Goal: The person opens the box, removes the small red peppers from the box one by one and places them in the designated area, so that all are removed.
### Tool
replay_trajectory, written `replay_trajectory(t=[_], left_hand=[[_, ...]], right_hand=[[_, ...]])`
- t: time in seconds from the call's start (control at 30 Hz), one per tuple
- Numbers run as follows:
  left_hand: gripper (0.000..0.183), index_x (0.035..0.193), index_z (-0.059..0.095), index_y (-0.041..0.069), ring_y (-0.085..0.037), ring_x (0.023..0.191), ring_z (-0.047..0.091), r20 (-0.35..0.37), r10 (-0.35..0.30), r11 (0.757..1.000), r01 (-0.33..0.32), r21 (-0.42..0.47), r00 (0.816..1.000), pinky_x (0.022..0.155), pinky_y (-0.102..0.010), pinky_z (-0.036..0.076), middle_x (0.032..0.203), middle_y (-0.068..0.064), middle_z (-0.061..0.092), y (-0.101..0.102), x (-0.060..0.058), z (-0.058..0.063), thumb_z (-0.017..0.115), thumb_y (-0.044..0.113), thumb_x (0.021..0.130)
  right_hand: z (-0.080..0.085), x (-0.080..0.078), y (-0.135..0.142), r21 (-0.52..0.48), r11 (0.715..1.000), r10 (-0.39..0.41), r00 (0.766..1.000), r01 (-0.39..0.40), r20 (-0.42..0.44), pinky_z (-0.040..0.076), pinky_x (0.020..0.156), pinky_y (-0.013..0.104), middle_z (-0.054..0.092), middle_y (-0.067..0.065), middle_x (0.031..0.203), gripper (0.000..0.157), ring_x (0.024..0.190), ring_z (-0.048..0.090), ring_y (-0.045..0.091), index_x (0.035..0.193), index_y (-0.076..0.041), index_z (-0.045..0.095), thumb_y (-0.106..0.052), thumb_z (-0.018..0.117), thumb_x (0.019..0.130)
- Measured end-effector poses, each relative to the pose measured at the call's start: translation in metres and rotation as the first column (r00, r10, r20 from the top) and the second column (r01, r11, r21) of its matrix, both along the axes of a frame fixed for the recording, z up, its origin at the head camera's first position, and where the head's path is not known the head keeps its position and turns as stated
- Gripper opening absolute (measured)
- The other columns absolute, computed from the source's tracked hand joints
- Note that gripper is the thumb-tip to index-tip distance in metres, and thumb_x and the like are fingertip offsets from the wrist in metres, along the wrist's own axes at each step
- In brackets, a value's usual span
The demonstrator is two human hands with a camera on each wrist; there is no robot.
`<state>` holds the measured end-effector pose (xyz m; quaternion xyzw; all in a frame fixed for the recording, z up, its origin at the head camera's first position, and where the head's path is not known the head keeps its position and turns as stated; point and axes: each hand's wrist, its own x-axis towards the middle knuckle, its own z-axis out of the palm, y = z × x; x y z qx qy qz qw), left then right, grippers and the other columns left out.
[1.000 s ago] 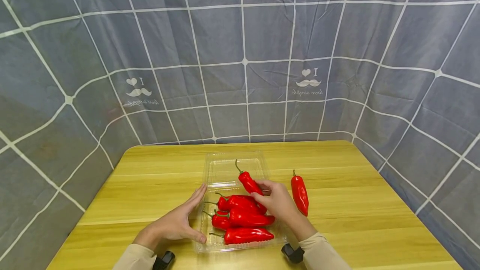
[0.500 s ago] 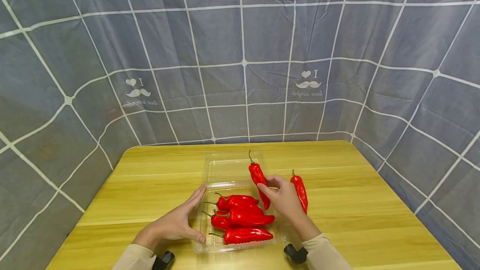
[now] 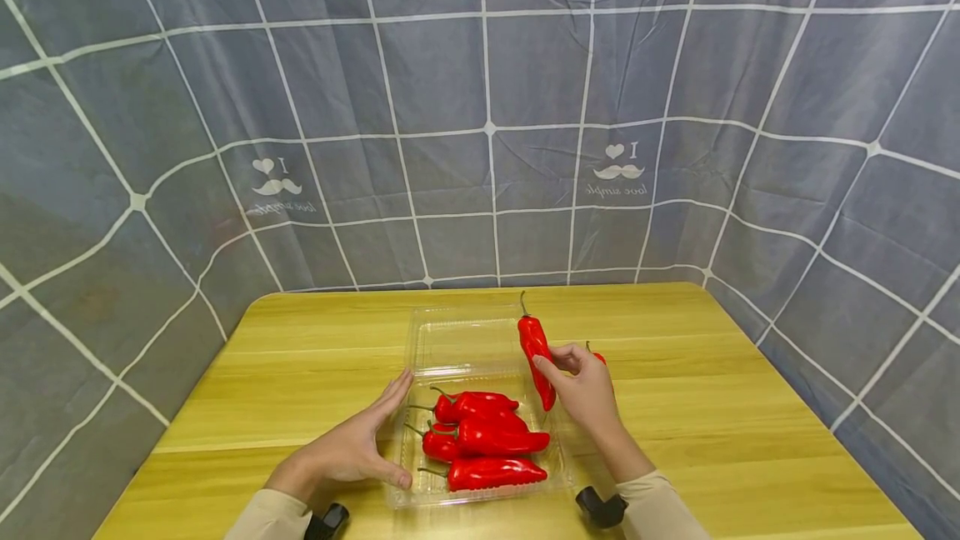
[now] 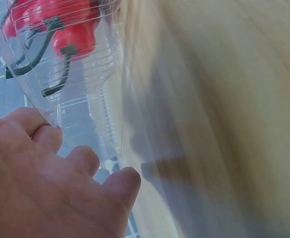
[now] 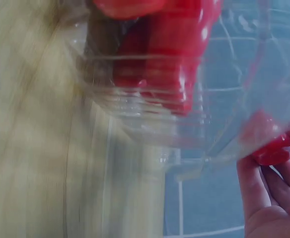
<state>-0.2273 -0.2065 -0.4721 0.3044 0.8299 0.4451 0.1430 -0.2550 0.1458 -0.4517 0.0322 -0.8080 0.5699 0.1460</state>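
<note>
Between the thumb and fingers of my right hand (image 3: 585, 398) a red chili pepper (image 3: 532, 344) is pinched, stem pointing up and away, above the right edge of a clear plastic clamshell box (image 3: 427, 499). The right wrist view shows part of this pepper (image 5: 275, 154) at the fingertips, blurred behind clear plastic. My left hand (image 3: 345, 444) rests at the box's left side, thumb and fingers spread. In the left wrist view its fingers (image 4: 48, 136) touch the box's rim. Several red peppers (image 3: 498, 436) lie piled in the box, stems to the left.
The clear lid (image 3: 450, 342) lies folded back behind the box. Another red pepper (image 3: 597, 356) is on the wooden table (image 3: 300, 357), mostly hidden behind my right hand. A grey checked curtain (image 3: 540, 173) surrounds the table's back and sides.
My right hand has moved right with the pepper, from over the pile to the box's right edge, and now covers most of the loose pepper. My left hand stays in place.
</note>
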Motion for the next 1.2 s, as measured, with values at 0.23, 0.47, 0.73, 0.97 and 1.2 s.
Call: replay_trajectory(t=[0.23,0.47,0.73,0.97,1.2], left_hand=[[0.131,0.163,-0.003,0.021,-0.044,0.149,-0.010,-0.007,-0.007,1.000,0.007,-0.009,1.000,0.110,-0.073,0.010,0.167,-0.012,-0.013,0.000,0.000,0.001,0.091,0.036,0.073],[0.132,0.163,-0.003,0.016,-0.045,0.149,-0.010,-0.008,-0.005,1.000,0.005,-0.010,1.000,0.110,-0.074,0.010,0.167,-0.012,-0.012,0.000,0.002,0.000,0.091,0.036,0.073],[0.132,0.163,-0.004,0.020,-0.045,0.149,-0.010,-0.004,-0.001,1.000,0.001,-0.006,1.000,0.110,-0.074,0.009,0.167,-0.013,-0.013,0.000,0.003,0.001,0.092,0.035,0.073],[0.132,0.163,-0.003,0.020,-0.045,0.149,-0.010,-0.002,0.005,1.000,-0.005,-0.016,1.000,0.110,-0.074,0.009,0.167,-0.012,-0.012,0.001,0.001,0.001,0.092,0.034,0.073],[0.132,0.163,-0.003,0.019,-0.045,0.148,-0.011,-0.001,0.001,1.000,-0.001,-0.015,1.000,0.110,-0.073,0.009,0.167,-0.012,-0.012,0.002,0.001,0.001,0.092,0.034,0.073]], right_hand=[[0.000,0.001,0.009,0.018,0.999,-0.046,0.999,0.046,0.008,0.058,0.080,0.031,0.074,0.011,0.106,0.028,0.102,0.070,0.028,0.104,-0.002,0.070,-0.023,0.081,0.088],[0.000,0.003,0.021,0.004,0.996,-0.085,0.996,0.085,0.025,0.055,0.072,0.021,0.075,0.012,0.104,0.026,0.099,0.070,0.028,0.102,-0.002,0.069,-0.020,0.081,0.087],[-0.002,0.003,0.032,-0.003,0.993,-0.115,0.993,0.115,0.033,0.054,0.072,0.018,0.074,0.016,0.106,0.029,0.101,0.069,0.031,0.104,0.000,0.067,-0.021,0.080,0.088],[-0.006,0.004,0.043,-0.046,0.987,-0.153,0.985,0.157,0.076,0.055,0.070,0.019,0.073,0.016,0.109,0.031,0.101,0.069,0.027,0.109,-0.001,0.066,-0.021,0.080,0.089],[-0.011,0.004,0.055,-0.063,0.980,-0.183,0.978,0.190,0.100,0.053,0.073,0.017,0.072,0.016,0.109,0.033,0.098,0.067,0.020,0.112,-0.001,0.066,-0.022,0.079,0.090]])
